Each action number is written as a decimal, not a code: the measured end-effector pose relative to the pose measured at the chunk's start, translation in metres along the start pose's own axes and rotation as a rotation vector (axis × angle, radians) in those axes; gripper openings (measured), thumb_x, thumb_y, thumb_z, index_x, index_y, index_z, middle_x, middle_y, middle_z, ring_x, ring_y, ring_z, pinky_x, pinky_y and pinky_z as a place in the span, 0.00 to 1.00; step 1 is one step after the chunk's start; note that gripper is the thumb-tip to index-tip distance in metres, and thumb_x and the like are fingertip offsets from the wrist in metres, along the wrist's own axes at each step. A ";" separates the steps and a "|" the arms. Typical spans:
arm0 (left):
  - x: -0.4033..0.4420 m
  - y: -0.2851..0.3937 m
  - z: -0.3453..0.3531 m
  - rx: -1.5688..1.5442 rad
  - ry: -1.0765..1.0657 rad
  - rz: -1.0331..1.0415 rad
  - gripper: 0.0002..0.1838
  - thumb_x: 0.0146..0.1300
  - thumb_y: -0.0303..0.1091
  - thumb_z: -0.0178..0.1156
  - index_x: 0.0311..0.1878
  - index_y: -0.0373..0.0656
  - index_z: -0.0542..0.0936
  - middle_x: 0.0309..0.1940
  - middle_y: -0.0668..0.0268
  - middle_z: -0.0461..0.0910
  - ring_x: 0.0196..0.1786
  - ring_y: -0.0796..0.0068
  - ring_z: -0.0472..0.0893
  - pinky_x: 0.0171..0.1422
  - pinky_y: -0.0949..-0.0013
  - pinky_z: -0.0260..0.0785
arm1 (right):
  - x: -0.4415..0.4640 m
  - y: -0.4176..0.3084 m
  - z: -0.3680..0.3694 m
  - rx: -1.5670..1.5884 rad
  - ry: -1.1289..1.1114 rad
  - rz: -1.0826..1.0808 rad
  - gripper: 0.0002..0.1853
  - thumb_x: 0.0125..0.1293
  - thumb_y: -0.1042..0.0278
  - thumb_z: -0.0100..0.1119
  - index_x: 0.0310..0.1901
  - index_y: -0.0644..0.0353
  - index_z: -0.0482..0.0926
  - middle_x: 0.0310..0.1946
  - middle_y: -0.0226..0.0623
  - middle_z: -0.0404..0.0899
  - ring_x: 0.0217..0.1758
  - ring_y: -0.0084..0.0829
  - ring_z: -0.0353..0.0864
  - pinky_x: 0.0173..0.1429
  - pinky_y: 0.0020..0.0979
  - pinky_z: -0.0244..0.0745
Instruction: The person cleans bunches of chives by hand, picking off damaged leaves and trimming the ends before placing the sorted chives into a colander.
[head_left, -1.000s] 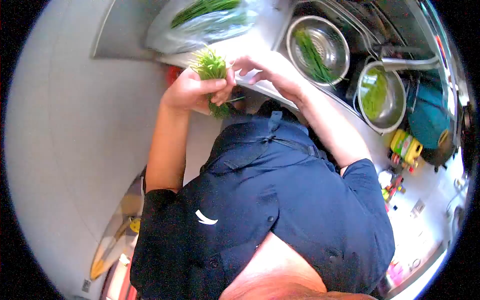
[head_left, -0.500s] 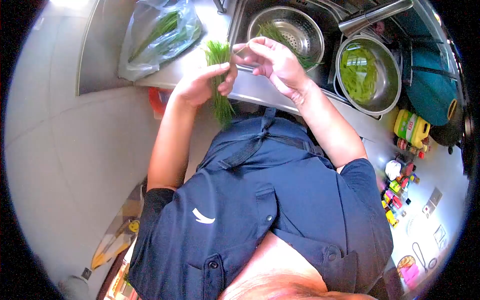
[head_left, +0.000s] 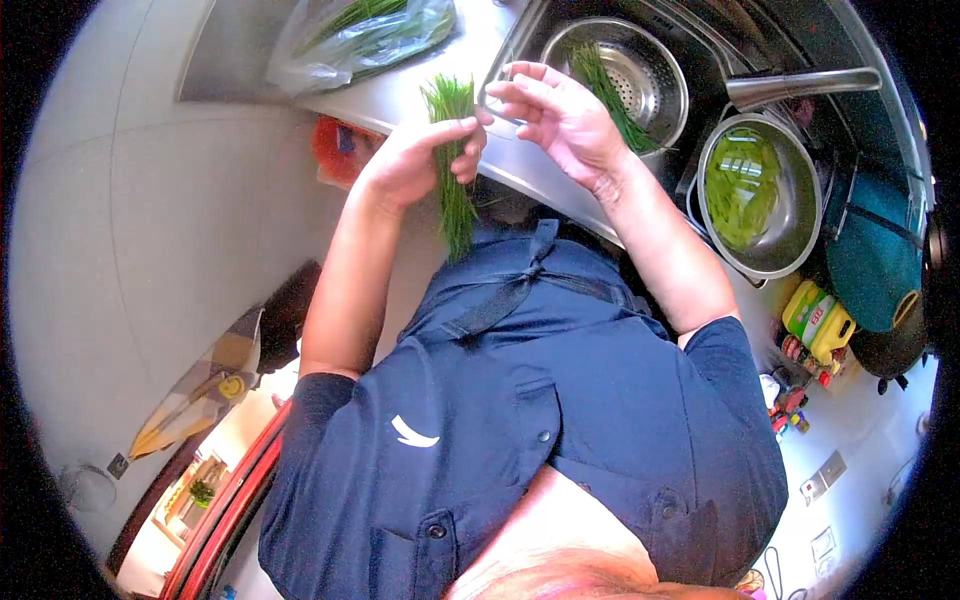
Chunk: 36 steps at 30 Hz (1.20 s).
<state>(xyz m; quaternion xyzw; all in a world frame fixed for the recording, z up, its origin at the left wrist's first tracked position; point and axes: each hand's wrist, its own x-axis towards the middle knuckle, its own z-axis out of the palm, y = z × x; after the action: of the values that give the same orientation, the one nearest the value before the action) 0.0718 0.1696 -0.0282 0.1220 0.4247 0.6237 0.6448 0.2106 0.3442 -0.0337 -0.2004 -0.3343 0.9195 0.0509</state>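
Note:
My left hand [head_left: 420, 160] is closed around an upright bunch of thin green chives [head_left: 457, 215], thumb across the front. Their tips stick out above the fist and the other ends hang below it, over the counter's front edge. Close beside the bunch, on its right, is my right hand [head_left: 565, 120], its fingers stretched out and somewhat apart. I make out nothing in it. Behind the right hand, more chives [head_left: 610, 100] lie in a steel colander [head_left: 672, 75] in the sink. A clear plastic bag [head_left: 335, 70] with more long green stalks rests on the counter to the left.
Right of the colander stands a steel pot [head_left: 812, 190] holding water and green pieces. The tap [head_left: 800, 88] reaches over the sink toward it. A yellow oil jug [head_left: 820, 320] is on the right. Below the counter at left hangs something red [head_left: 335, 150].
My right hand has drawn slightly apart from the bunch and its fingers have opened out. The left hand keeps its hold. The view has turned, shifting the sink and pot rightward.

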 end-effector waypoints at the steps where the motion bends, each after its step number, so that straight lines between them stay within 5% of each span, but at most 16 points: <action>1: -0.003 0.001 -0.006 -0.003 -0.006 0.004 0.12 0.70 0.34 0.58 0.51 0.38 0.77 0.29 0.68 0.74 0.27 0.78 0.71 0.33 0.71 0.67 | 0.005 0.006 0.003 -0.037 -0.010 0.010 0.16 0.70 0.62 0.63 0.55 0.57 0.75 0.48 0.33 0.85 0.46 0.22 0.82 0.46 0.25 0.76; 13: -0.101 0.024 -0.137 -0.078 0.244 0.115 0.16 0.71 0.34 0.55 0.58 0.36 0.75 0.34 0.64 0.79 0.28 0.76 0.74 0.33 0.69 0.69 | 0.066 0.055 0.082 0.019 0.058 0.094 0.12 0.71 0.67 0.61 0.52 0.57 0.75 0.42 0.34 0.84 0.42 0.24 0.84 0.43 0.24 0.83; 21: -0.175 0.040 -0.187 -0.329 0.237 0.255 0.15 0.72 0.35 0.53 0.57 0.39 0.75 0.35 0.64 0.77 0.29 0.75 0.73 0.35 0.68 0.67 | 0.156 0.154 0.119 -0.827 -0.129 0.141 0.17 0.70 0.61 0.59 0.52 0.65 0.80 0.47 0.40 0.84 0.45 0.30 0.84 0.50 0.31 0.81; 23: -0.177 0.039 -0.192 -0.358 0.212 0.264 0.15 0.72 0.34 0.53 0.57 0.37 0.75 0.34 0.63 0.78 0.30 0.74 0.74 0.37 0.67 0.69 | 0.179 0.185 0.117 -1.431 -0.297 -0.012 0.19 0.65 0.61 0.61 0.53 0.63 0.80 0.47 0.42 0.85 0.41 0.34 0.86 0.50 0.33 0.83; 25: -0.177 0.038 -0.198 -0.311 0.236 0.270 0.17 0.71 0.34 0.53 0.59 0.36 0.74 0.36 0.62 0.79 0.31 0.73 0.75 0.38 0.67 0.69 | 0.179 0.191 0.128 -1.533 -0.383 -0.272 0.20 0.63 0.59 0.62 0.54 0.59 0.81 0.45 0.43 0.86 0.39 0.33 0.86 0.48 0.36 0.83; 28: -0.175 0.034 -0.204 -0.305 0.266 0.252 0.20 0.71 0.33 0.53 0.63 0.36 0.72 0.37 0.61 0.80 0.32 0.72 0.76 0.38 0.66 0.70 | 0.171 0.183 0.157 -0.839 -0.253 -0.152 0.19 0.65 0.56 0.61 0.53 0.57 0.83 0.42 0.43 0.86 0.38 0.31 0.86 0.44 0.35 0.82; 30: -0.169 0.030 -0.207 -0.317 0.258 0.253 0.21 0.70 0.33 0.52 0.64 0.36 0.72 0.37 0.61 0.80 0.32 0.72 0.76 0.38 0.66 0.70 | 0.159 0.161 0.177 -0.578 -0.338 0.282 0.17 0.66 0.55 0.61 0.49 0.56 0.85 0.37 0.42 0.87 0.35 0.29 0.86 0.42 0.33 0.80; 31: -0.165 0.029 -0.209 -0.322 0.254 0.261 0.23 0.69 0.32 0.52 0.65 0.35 0.71 0.37 0.61 0.80 0.33 0.72 0.76 0.38 0.66 0.70 | 0.159 0.161 0.174 -0.582 -0.331 0.281 0.17 0.66 0.55 0.61 0.49 0.56 0.85 0.37 0.42 0.87 0.35 0.29 0.86 0.42 0.33 0.80; 33: -0.162 0.028 -0.213 -0.314 0.248 0.239 0.23 0.69 0.32 0.52 0.65 0.35 0.71 0.37 0.61 0.80 0.33 0.73 0.76 0.38 0.66 0.70 | 0.158 0.161 0.168 -1.128 -0.340 0.045 0.16 0.74 0.61 0.54 0.48 0.66 0.84 0.35 0.33 0.86 0.39 0.23 0.84 0.47 0.27 0.79; 36: -0.158 0.030 -0.215 -0.309 0.256 0.201 0.23 0.68 0.32 0.52 0.65 0.36 0.71 0.37 0.61 0.80 0.33 0.72 0.76 0.37 0.66 0.70 | 0.156 0.155 0.166 -1.187 -0.288 -0.001 0.14 0.73 0.64 0.57 0.44 0.67 0.85 0.33 0.34 0.86 0.35 0.22 0.83 0.44 0.27 0.79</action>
<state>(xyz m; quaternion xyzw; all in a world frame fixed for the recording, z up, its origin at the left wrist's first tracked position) -0.0778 -0.0486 -0.0764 -0.0168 0.3880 0.7530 0.5312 0.0076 0.1610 -0.0685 -0.0682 -0.7934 0.5939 -0.1149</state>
